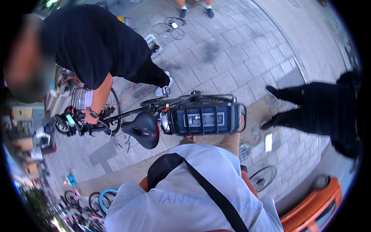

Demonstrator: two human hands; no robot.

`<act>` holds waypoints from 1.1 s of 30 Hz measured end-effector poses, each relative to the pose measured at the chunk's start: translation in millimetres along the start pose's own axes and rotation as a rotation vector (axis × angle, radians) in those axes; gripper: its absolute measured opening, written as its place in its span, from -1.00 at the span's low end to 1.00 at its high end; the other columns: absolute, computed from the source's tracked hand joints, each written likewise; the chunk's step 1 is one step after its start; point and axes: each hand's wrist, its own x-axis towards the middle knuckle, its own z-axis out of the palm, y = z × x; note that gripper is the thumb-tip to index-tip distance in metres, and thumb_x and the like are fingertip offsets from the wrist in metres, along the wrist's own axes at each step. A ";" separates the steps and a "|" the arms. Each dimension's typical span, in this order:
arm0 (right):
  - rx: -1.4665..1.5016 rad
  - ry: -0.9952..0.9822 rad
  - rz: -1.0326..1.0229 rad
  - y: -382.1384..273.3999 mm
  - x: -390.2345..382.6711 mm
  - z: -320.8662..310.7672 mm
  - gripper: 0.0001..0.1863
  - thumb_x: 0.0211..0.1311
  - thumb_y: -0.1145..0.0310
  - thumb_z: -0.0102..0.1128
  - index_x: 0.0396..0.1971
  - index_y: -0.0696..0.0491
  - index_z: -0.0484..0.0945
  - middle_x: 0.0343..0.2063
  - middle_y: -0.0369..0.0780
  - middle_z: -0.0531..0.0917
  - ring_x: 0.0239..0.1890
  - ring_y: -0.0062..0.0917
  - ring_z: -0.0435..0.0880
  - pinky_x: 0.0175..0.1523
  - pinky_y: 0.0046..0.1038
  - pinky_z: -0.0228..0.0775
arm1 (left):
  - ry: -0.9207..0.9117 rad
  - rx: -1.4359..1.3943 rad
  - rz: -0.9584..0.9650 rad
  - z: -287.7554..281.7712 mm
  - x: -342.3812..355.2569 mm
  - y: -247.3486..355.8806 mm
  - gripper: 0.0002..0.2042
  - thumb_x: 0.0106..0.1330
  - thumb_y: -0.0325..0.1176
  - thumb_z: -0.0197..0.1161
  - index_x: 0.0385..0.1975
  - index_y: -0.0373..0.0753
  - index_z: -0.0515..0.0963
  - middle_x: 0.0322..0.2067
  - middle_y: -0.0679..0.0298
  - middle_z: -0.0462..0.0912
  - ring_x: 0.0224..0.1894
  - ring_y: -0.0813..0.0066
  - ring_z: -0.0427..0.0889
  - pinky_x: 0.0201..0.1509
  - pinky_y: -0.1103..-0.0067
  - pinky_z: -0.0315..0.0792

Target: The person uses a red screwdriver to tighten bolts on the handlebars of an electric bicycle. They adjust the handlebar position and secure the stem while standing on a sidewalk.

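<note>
An electric bicycle stands crosswise in front of me, its black saddle (142,130) left of the rear rack (210,104). Under the rack's bars sits a long dark blue case (178,120) with printed labels, resembling a battery. My left hand (188,139) is by the rack's near edge, its fingers mostly hidden below. At the rack's rear end, my right hand (242,122) shows partly between the bars and appears wrapped around it. Another person's hand (91,116), with a watch on the wrist, holds the handlebar at the front.
The co-worker in dark clothes (100,42) leans over the front basket (82,97). To the right stands another person in black (317,104). A loose wheel (263,178) lies on the paving; cables (172,28) lie farther off. Parked bicycles (94,203) and an orange car (315,208) are nearby.
</note>
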 end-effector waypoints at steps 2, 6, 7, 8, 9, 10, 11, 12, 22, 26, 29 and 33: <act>-0.211 -0.019 -0.150 23.5 54.6 -61.4 -0.82 0.13 0.21 0.22 -0.46 -0.11 0.79 -0.30 -0.07 0.77 -0.17 -0.16 0.77 -0.06 -0.17 0.61 | 0.075 -0.054 -0.048 40.1 -33.6 -10.9 -0.59 0.43 -0.16 0.22 0.18 -0.22 0.50 -0.06 0.15 0.69 -0.15 0.28 0.69 -0.16 0.37 0.55; -0.411 -0.089 -0.435 79.3 154.5 -193.8 -0.84 0.15 0.25 0.19 -0.47 -0.10 0.74 -0.30 -0.09 0.77 -0.18 -0.17 0.77 -0.12 -0.14 0.59 | 0.180 -0.125 -0.140 133.3 -103.4 -21.2 -0.60 0.43 -0.17 0.22 0.18 -0.23 0.50 -0.06 0.15 0.70 -0.15 0.29 0.69 -0.17 0.38 0.55; -0.294 -0.089 -0.355 90.3 175.9 -223.6 -0.78 0.19 0.20 0.14 -0.46 -0.08 0.74 -0.29 -0.07 0.76 -0.17 -0.13 0.76 -0.10 -0.12 0.58 | 0.189 -0.135 -0.162 156.1 -119.7 -21.6 -0.60 0.44 -0.17 0.22 0.18 -0.23 0.50 -0.06 0.15 0.70 -0.15 0.29 0.69 -0.17 0.38 0.55; -0.252 -0.068 -0.320 99.5 194.8 -253.7 -0.72 0.23 0.16 0.09 -0.44 -0.06 0.73 -0.28 -0.06 0.75 -0.17 -0.10 0.74 -0.09 -0.10 0.57 | 0.196 -0.147 -0.176 178.5 -132.4 -20.2 -0.60 0.44 -0.17 0.22 0.18 -0.23 0.50 -0.06 0.15 0.70 -0.15 0.29 0.69 -0.17 0.38 0.55; 0.040 0.021 -0.163 101.2 213.4 -280.0 -0.73 0.18 0.20 0.20 -0.54 0.08 0.69 -0.66 -0.11 0.66 -0.70 -0.36 0.62 -0.53 -0.22 0.46 | 0.200 -0.157 -0.187 198.0 -144.4 -18.7 -0.60 0.44 -0.17 0.22 0.18 -0.23 0.50 -0.06 0.15 0.70 -0.16 0.29 0.69 -0.17 0.39 0.55; -0.093 -0.003 -0.301 103.5 227.7 -311.2 -0.72 0.17 0.20 0.19 -0.53 0.08 0.70 -0.65 -0.10 0.67 -0.70 -0.36 0.63 -0.52 -0.23 0.47 | 0.203 -0.169 -0.197 216.6 -155.4 -17.2 -0.60 0.44 -0.17 0.22 0.18 -0.23 0.50 -0.07 0.15 0.70 -0.16 0.30 0.69 -0.17 0.39 0.55; -0.133 0.009 -0.378 99.7 234.7 -331.3 -0.72 0.17 0.18 0.18 -0.51 0.08 0.71 -0.62 -0.10 0.69 -0.66 -0.34 0.65 -0.48 -0.23 0.49 | 0.204 -0.177 -0.208 233.0 -164.9 -16.7 -0.60 0.44 -0.17 0.22 0.18 -0.23 0.50 -0.07 0.15 0.70 -0.16 0.30 0.69 -0.17 0.39 0.55; -0.167 0.020 -0.434 93.5 239.4 -353.3 -0.70 0.17 0.17 0.16 -0.48 0.08 0.72 -0.60 -0.09 0.70 -0.62 -0.32 0.68 -0.45 -0.23 0.51 | 0.205 -0.188 -0.219 247.7 -172.2 -16.6 -0.60 0.44 -0.17 0.22 0.18 -0.23 0.50 -0.07 0.15 0.70 -0.16 0.30 0.69 -0.17 0.39 0.55; -0.114 0.079 -0.238 19.6 222.7 -467.6 -0.58 0.10 0.04 0.19 -0.25 0.04 0.77 -0.16 -0.01 0.75 -0.02 -0.13 0.72 0.08 -0.21 0.53 | 0.225 -0.284 -0.271 310.1 -184.5 -32.4 -0.60 0.44 -0.18 0.21 0.18 -0.24 0.51 -0.08 0.15 0.70 -0.18 0.32 0.69 -0.19 0.41 0.54; -0.491 -0.004 -0.161 55.4 272.8 -494.7 -0.60 0.14 0.02 0.13 -0.29 0.01 0.76 -0.15 -0.01 0.73 -0.02 -0.07 0.70 0.10 -0.16 0.52 | 0.291 -0.336 -0.302 330.2 -188.0 -19.6 -0.61 0.44 -0.18 0.21 0.18 -0.24 0.51 -0.08 0.15 0.70 -0.18 0.32 0.69 -0.19 0.42 0.54; -0.756 -0.014 -0.463 86.7 332.4 -522.4 -0.65 0.16 0.05 0.12 -0.35 -0.04 0.76 -0.20 -0.02 0.74 -0.09 -0.12 0.73 0.02 -0.15 0.54 | 0.340 -0.361 -0.317 370.8 -190.6 4.1 -0.61 0.45 -0.19 0.21 0.18 -0.24 0.51 -0.08 0.15 0.71 -0.19 0.33 0.69 -0.20 0.42 0.54; -0.585 -0.216 -0.381 92.4 426.1 -577.3 -0.79 0.12 0.15 0.24 -0.34 -0.11 0.75 -0.34 -0.09 0.77 -0.28 -0.29 0.78 -0.16 -0.19 0.59 | 0.385 -0.318 -0.323 455.9 -195.6 58.6 -0.61 0.45 -0.19 0.21 0.18 -0.24 0.51 -0.09 0.16 0.71 -0.20 0.34 0.69 -0.20 0.43 0.54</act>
